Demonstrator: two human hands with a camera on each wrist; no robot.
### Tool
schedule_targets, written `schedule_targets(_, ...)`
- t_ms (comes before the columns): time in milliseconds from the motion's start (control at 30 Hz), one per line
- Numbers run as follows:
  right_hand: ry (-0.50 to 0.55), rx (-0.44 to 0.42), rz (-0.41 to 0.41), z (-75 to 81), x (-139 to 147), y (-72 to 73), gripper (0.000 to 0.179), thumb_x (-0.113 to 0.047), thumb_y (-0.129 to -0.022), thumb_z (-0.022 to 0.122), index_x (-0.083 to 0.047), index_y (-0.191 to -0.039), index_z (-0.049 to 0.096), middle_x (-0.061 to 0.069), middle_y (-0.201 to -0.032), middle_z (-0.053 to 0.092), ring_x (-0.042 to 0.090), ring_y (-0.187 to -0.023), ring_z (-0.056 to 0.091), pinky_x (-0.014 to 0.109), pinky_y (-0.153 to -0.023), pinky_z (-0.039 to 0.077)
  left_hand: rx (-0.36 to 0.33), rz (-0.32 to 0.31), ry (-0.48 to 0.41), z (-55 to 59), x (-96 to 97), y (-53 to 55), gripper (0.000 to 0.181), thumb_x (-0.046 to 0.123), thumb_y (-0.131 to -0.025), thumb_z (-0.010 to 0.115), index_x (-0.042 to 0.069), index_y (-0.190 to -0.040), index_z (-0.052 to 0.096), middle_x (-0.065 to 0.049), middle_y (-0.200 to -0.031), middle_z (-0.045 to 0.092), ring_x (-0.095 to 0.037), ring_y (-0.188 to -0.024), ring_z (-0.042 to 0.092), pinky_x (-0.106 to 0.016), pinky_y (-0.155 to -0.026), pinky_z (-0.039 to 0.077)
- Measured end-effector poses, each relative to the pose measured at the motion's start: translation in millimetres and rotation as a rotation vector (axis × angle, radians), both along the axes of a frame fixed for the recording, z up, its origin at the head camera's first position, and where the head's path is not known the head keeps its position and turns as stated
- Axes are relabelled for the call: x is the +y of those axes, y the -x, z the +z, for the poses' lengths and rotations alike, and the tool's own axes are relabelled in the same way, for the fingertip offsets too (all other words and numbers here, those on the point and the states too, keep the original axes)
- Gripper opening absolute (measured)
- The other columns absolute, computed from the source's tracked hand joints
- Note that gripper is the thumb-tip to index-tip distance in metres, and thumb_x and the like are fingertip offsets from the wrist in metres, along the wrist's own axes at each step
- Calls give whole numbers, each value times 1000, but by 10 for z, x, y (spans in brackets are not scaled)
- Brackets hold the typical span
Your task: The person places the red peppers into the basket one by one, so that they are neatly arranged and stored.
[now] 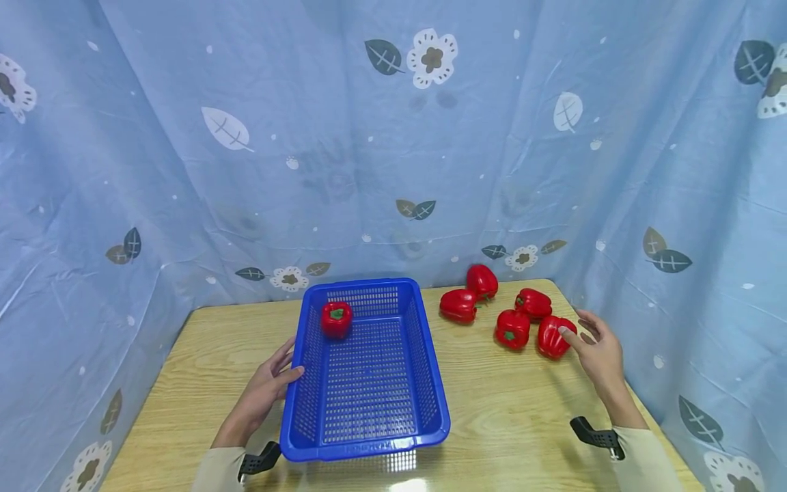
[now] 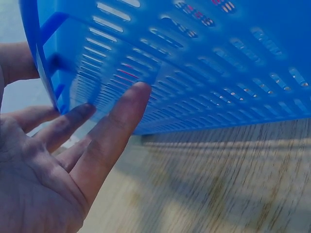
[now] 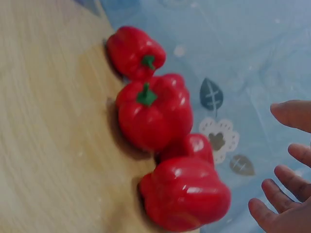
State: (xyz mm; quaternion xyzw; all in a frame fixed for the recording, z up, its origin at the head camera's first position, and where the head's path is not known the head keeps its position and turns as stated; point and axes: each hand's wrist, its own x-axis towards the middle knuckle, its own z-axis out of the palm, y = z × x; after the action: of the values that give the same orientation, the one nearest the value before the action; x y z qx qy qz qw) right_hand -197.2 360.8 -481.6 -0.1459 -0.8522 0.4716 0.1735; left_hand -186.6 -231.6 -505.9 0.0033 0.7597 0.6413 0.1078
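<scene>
My left hand (image 1: 263,391) holds the left rim of a blue plastic basket (image 1: 365,451). Its thumb lies over the rim, and in the left wrist view its fingers (image 2: 104,145) are against the slotted outer wall. Inside the basket, at the far left corner, sits a red bell pepper (image 1: 336,325) with a green stem. At the right, my right hand (image 1: 601,354) reaches beside the nearest red bell pepper (image 1: 555,339), thumb overlapping it in the head view. The right wrist view shows those fingers spread and apart from the peppers.
Several more red bell peppers lie on the wooden table (image 1: 486,417) right of the basket: one stem-forward (image 1: 512,331), one behind it (image 1: 533,304), and a pair (image 1: 458,306) near the back edge. A blue patterned curtain (image 1: 344,171) encloses the table's back and sides.
</scene>
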Motion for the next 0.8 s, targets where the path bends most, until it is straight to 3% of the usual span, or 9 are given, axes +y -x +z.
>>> schedule_targets(100, 11, -31, -17, -37, 55, 40, 69, -38, -94, 65, -8, -149, 39, 18, -150, 43, 35, -137, 42, 15, -105, 44, 1, 2, 2, -1, -5, 7, 76, 33, -95, 64, 28, -157, 21, -19, -162, 24, -46, -140, 39, -57, -99, 50)
schedule_targets(200, -3, -73, -23, -73, 110, 62, 70, -41, -94, 64, -8, -150, 38, 19, -152, 42, 36, -137, 42, 7, -87, 46, -7, 12, 0, -13, -4, 10, 76, 32, -94, 65, 28, -157, 21, -18, -162, 24, -46, -141, 38, -57, -99, 50)
schedule_targets(333, -22, -134, -20, -124, 166, 89, 74, -44, -94, 61, -5, -151, 35, 22, -152, 40, 41, -136, 43, 7, -71, 35, -12, 24, -5, -49, -4, 14, 76, 30, -94, 65, 27, -157, 22, -18, -161, 26, -46, -138, 42, -57, -97, 51)
schedule_targets(467, -10, -198, -29, -159, 196, 125, 78, -46, -94, 60, -3, -152, 31, 26, -152, 38, 44, -135, 44, 15, -74, 45, -8, 32, -12, -76, -4, 16, 75, 29, -94, 65, 27, -156, 24, -18, -160, 28, -47, -135, 46, -57, -94, 53)
schedule_targets(533, -1, -228, -37, -166, 206, 148, 82, -49, -93, 59, -2, -153, 29, 27, -153, 37, 45, -136, 42, 28, -84, 50, -3, 24, -7, -79, -6, 18, 76, 30, -94, 65, 26, -157, 22, -19, -160, 27, -47, -135, 45, -57, -94, 53)
schedule_targets(633, 14, -266, -42, -168, 212, 182, 87, -55, -92, 57, 0, -153, 27, 30, -152, 36, 45, -134, 43, 46, -97, 48, 1, 15, -3, -67, -7, 18, 76, 31, -95, 64, 25, -157, 21, -20, -161, 25, -48, -137, 42, -58, -95, 52)
schedule_targets(700, 27, -290, -42, -169, 225, 209, 91, -58, -91, 56, 2, -153, 25, 32, -150, 36, 45, -129, 48, 46, -96, 50, 1, 10, -2, -59, -10, 18, 77, 32, -95, 64, 25, -157, 20, -21, -161, 24, -49, -139, 39, -58, -96, 52)
schedule_targets(800, 49, -329, -35, -170, 249, 251, 96, -61, -90, 55, 5, -152, 24, 35, -147, 37, 40, -112, 62, 37, -83, 58, -2, 13, -6, -44, -10, 12, 77, 32, -94, 65, 26, -157, 20, -21, -162, 23, -49, -141, 36, -58, -96, 52)
